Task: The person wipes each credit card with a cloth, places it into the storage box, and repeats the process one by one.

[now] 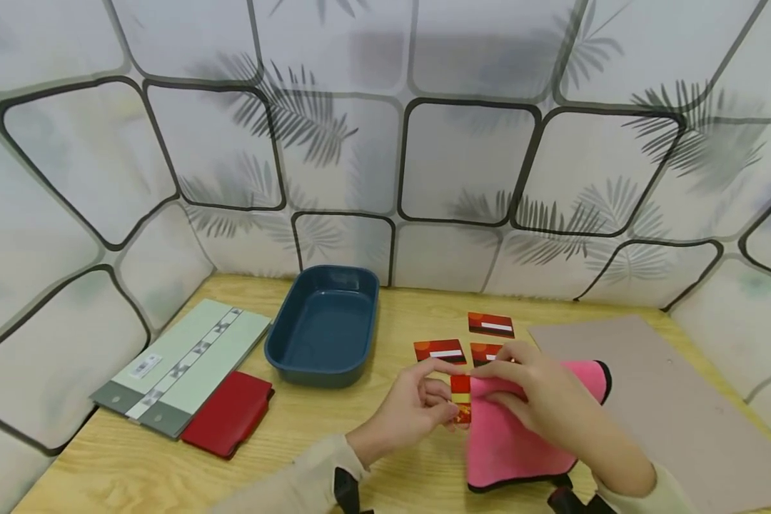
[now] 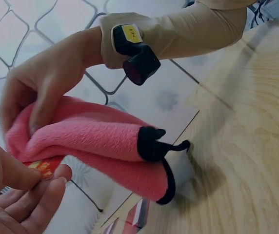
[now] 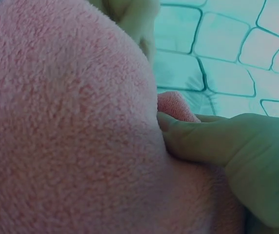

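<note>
A red card with a yellow band point(image 1: 460, 400) is upright in my left hand point(image 1: 417, 400), pinched between thumb and fingers. My right hand point(image 1: 540, 396) grips a folded pink fluffy cloth point(image 1: 514, 450) with black edging, its thumb pressed into the fabric in the right wrist view. The cloth meets the card's right side and covers part of it. In the left wrist view the cloth point(image 2: 100, 136) hangs in folds, with a black loop at its corner. Several red cards with a white stripe point(image 1: 491, 325) lie on the table just beyond the hands.
A dark blue oblong basin point(image 1: 321, 376) stands left of centre on the wooden table point(image 1: 308, 450). Farther left lie a pale green folder point(image 1: 199, 357) and a red wallet-like case point(image 1: 228, 414). A beige-grey mat point(image 1: 668, 400) covers the right side. Patterned curtains point(image 1: 469, 160) enclose the back and sides.
</note>
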A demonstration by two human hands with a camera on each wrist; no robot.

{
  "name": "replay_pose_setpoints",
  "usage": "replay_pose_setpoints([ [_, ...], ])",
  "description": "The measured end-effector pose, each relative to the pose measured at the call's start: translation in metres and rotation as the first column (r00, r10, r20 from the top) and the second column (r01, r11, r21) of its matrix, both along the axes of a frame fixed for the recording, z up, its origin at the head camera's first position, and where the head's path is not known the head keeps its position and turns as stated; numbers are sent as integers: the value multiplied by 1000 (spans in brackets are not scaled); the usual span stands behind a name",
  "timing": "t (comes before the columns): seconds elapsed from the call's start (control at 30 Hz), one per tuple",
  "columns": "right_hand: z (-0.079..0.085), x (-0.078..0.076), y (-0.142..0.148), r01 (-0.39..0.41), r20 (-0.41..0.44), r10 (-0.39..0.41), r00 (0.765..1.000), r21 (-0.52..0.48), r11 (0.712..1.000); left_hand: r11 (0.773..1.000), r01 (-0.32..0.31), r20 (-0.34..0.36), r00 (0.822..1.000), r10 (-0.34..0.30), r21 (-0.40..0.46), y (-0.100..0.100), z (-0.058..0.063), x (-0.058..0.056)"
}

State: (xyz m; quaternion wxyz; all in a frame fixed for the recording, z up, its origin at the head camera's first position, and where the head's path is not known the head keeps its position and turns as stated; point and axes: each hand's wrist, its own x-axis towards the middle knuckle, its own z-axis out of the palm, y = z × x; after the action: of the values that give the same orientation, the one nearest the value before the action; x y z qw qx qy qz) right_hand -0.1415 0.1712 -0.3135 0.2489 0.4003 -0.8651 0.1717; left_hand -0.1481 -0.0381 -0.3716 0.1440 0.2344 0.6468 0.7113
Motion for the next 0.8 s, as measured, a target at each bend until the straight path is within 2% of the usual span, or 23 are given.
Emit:
replay_pose_setpoints([
  [0.13, 0, -2, 10, 26, 32, -26, 999, 8, 1000, 999, -10, 24, 1000, 11, -32, -8, 3, 1],
  [0.27, 2, -2, 16, 46, 23, -46, 999, 18, 999, 1000, 6, 44, 999, -5, -4, -16, 1, 3],
  [0.43, 7, 6, 22, 154, 25, -156, 987, 84, 985, 1000, -22, 100, 995, 20, 21, -28, -3, 6],
  [0.53, 9, 12, 27, 201, 31, -205, 978, 101, 974, 997, -70, 67, 995, 70, 9, -36, -2, 5],
  [0.63, 8, 16, 31, 185, 42, -190, 981, 101, 978, 991, -137, 0, 991, 137, 1, -49, 6, 1],
  [0.7, 6, 19, 33, 153, 52, -158, 986, 96, 984, 980, -197, -32, 980, 197, 2, -60, 15, -3],
  [0.8, 2, 22, 35, 145, 98, -152, 984, 78, 986, 954, -300, -41, 953, 300, 8, -78, 36, -15],
])
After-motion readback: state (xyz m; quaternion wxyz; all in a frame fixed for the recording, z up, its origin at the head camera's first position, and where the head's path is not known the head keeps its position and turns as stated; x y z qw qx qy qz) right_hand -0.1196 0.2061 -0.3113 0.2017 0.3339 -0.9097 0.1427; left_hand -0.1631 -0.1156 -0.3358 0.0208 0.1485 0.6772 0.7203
